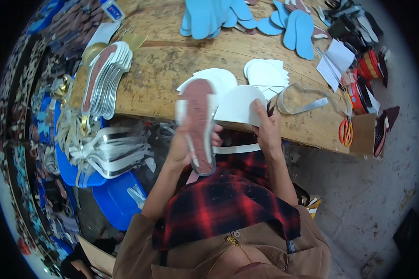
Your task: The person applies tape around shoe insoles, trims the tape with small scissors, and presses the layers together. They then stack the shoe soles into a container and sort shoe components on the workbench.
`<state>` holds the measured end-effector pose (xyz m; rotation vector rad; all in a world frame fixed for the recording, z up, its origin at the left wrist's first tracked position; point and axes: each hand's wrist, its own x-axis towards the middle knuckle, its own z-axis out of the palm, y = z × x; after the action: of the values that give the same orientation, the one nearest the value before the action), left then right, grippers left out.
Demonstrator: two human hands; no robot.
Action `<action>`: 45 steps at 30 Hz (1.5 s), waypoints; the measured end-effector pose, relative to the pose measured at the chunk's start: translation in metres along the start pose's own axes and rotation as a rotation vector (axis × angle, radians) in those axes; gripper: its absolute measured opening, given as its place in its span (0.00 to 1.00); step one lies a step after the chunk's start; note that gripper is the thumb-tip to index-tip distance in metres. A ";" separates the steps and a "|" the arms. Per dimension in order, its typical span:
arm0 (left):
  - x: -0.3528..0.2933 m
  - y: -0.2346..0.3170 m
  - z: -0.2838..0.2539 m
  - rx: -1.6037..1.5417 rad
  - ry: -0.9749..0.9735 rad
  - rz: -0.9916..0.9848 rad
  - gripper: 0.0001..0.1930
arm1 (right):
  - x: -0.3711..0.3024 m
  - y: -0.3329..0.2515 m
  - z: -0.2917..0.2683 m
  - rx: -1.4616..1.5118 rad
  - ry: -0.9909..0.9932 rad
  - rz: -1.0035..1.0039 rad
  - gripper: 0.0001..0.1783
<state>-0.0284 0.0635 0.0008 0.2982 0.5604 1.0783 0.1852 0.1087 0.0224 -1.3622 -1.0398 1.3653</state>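
Observation:
My left hand (176, 148) is wrapped round a shoe insole (200, 122) with a reddish-brown fabric face and pale edging, held upright above the table's near edge. The insole is slightly blurred. My right hand (269, 132) pinches a white rounded sheet piece (237, 105) between thumb and fingers, just right of the insole. Behind them on the table lie a fanned pile of white rounded pieces (226, 78) and a second white stack (264, 72). Below my hands, a narrow white strip (237, 149) runs across; I cannot tell what holds it.
Silver-edged insoles (108, 79) stand stacked at the left. Blue insoles (299, 35) lie at the back. To the right are a bent metal loop (291, 110), orange scissors (345, 132) and a cardboard box (363, 132). Blue basins (116, 202) sit below left.

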 end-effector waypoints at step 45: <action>0.004 -0.016 0.008 0.369 0.150 -0.079 0.19 | -0.011 0.019 0.006 0.025 -0.129 -0.072 0.17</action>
<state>-0.0105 0.0604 -0.0018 0.5150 0.9009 0.9225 0.1780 0.0937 0.0063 -1.2202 -1.1426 1.4226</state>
